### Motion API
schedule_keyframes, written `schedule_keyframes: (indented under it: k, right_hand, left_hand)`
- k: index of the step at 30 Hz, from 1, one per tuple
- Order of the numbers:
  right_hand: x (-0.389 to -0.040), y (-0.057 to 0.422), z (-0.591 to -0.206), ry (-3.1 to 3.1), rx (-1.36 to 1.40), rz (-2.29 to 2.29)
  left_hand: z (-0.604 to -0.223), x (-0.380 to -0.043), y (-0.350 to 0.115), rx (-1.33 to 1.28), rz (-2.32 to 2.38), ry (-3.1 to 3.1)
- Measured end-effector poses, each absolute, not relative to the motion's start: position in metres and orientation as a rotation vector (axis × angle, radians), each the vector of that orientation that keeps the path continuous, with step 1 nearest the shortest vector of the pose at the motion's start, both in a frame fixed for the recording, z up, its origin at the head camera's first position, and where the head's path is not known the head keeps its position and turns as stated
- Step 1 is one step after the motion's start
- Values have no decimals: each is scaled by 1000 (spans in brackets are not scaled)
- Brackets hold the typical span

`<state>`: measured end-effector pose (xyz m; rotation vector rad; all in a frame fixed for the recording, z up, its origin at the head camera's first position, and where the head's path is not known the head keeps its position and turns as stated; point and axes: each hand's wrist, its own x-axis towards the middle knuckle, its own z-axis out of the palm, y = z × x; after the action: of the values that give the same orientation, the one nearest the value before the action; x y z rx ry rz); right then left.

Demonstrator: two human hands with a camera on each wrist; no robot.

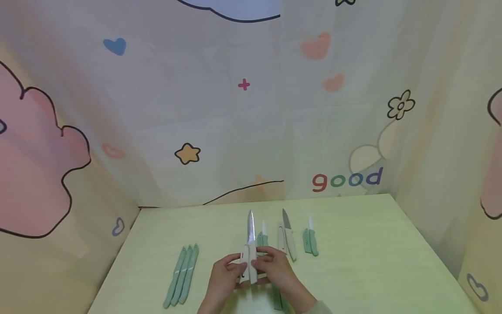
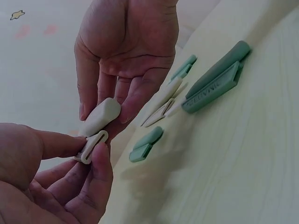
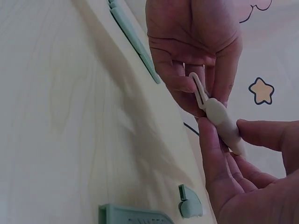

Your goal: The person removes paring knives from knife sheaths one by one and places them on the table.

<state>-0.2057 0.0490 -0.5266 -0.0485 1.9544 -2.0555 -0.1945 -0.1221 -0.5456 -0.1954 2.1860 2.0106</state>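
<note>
Between the two hands, above the table, a knife with a white handle (image 1: 252,264) and a bare steel blade (image 1: 251,224) stands point away from the body. My right hand (image 1: 277,267) pinches its handle. Just left of it, my left hand (image 1: 223,277) holds a slim white blade sheath (image 1: 245,257) between thumb and fingers. The sheath's slotted mouth (image 2: 95,147) shows in the left wrist view, side by side with the handle. In the right wrist view, the sheath (image 3: 198,91) and handle (image 3: 225,125) lie close together, with the blade mostly hidden.
Several green knives (image 1: 181,274) lie in a row at the left. Behind the hands are a small green knife (image 1: 264,239), a white-handled knife (image 1: 289,240) beside its sheath (image 1: 281,237), and another green knife (image 1: 313,242) beside its sheath (image 1: 306,241). A green sheath (image 1: 276,298) lies partly under the right forearm.
</note>
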Motion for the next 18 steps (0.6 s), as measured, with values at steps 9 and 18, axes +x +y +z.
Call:
schedule_keyframes:
  k: [9,18]
  right_hand:
    - [-217,37,-532,1984,-65,-2017]
    - [-227,23,-539,2160,19,-1957]
  left_hand:
    - [-544,-202,-136,-83,2033,2117]
    - [-549,-217,-141,-220,1934,2292]
